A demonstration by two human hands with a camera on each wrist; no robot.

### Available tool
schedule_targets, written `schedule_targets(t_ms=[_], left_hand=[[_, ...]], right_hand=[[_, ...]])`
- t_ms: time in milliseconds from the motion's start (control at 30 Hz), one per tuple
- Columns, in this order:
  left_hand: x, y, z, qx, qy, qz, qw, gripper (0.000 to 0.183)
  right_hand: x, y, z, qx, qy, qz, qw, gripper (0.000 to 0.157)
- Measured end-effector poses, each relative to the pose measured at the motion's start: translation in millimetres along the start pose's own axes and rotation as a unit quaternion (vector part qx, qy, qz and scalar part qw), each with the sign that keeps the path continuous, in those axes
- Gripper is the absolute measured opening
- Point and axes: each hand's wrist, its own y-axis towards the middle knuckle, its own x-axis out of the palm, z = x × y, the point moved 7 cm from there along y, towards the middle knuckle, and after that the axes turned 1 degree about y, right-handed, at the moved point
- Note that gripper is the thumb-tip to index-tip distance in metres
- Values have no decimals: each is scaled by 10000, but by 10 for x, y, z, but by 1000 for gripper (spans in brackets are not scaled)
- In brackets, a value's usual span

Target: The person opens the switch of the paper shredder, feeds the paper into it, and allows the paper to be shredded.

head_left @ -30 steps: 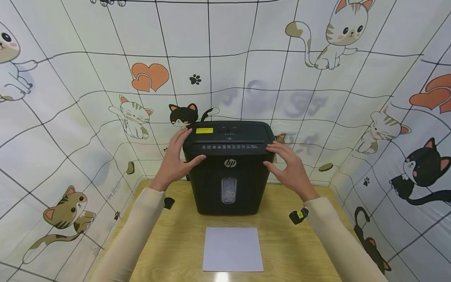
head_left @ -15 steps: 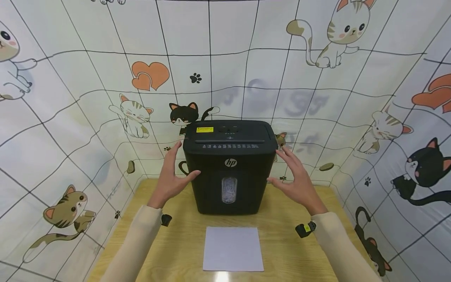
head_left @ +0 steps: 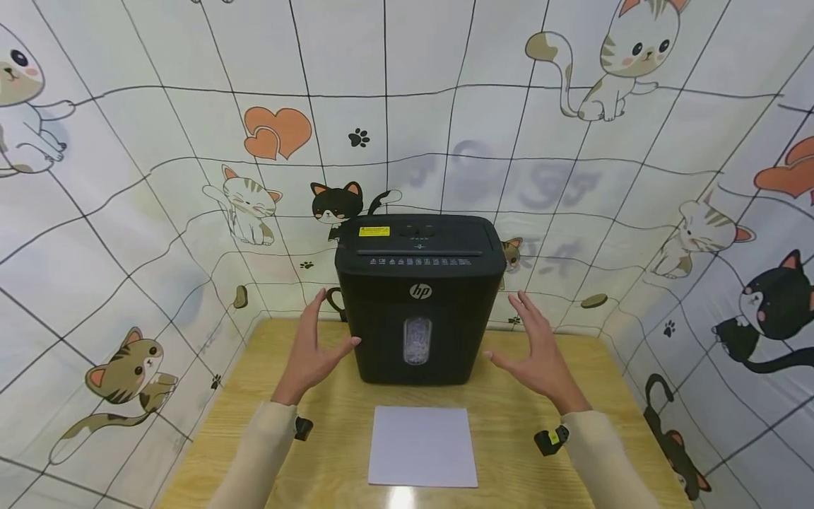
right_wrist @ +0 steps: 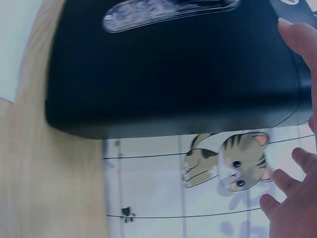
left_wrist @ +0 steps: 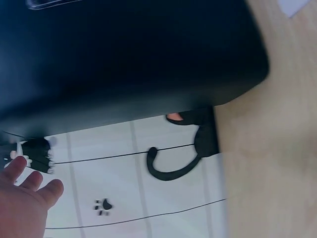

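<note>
A black HP paper shredder (head_left: 381,325) stands upright at the back of the wooden table. Its lid has a feed slot and a yellow sticker, and shreds show through a small front window (head_left: 417,341). Beside its left side is my left hand (head_left: 313,360), thumb and fingers spread, holding nothing; the thumb tip overlaps the shredder's edge in the head view. My right hand (head_left: 539,357) hovers off the right side, likewise spread and holding nothing. Each wrist view shows fingertips near the shredder's side wall. In front of the shredder lies white paper (head_left: 422,447).
A light wooden table (head_left: 515,481) carries the shredder and paper. Close behind and on both sides hangs a white cloth (head_left: 420,56) with printed cats and grid lines. A small dark device is worn at each wrist.
Both hands have come down from the shredder's lid along its sides, and the right hand has drawn away outward. The shredder and paper have stayed in place.
</note>
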Motion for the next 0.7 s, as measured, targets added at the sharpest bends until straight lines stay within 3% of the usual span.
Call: schedule_targets(t_ms=[267, 533, 700], left_hand=[[226, -247, -319, -303, -204, -114, 9993, 110], [478, -522, -591, -748, -348, -415, 9957, 111], [649, -664, -730, -825, -324, -513, 9947, 110]], right_hand=[[268, -213, 270, 150, 119, -53, 9998, 110], [559, -477, 507, 618, 168, -341, 9974, 112], [718, -623, 605, 890, 234, -474, 9946, 110]])
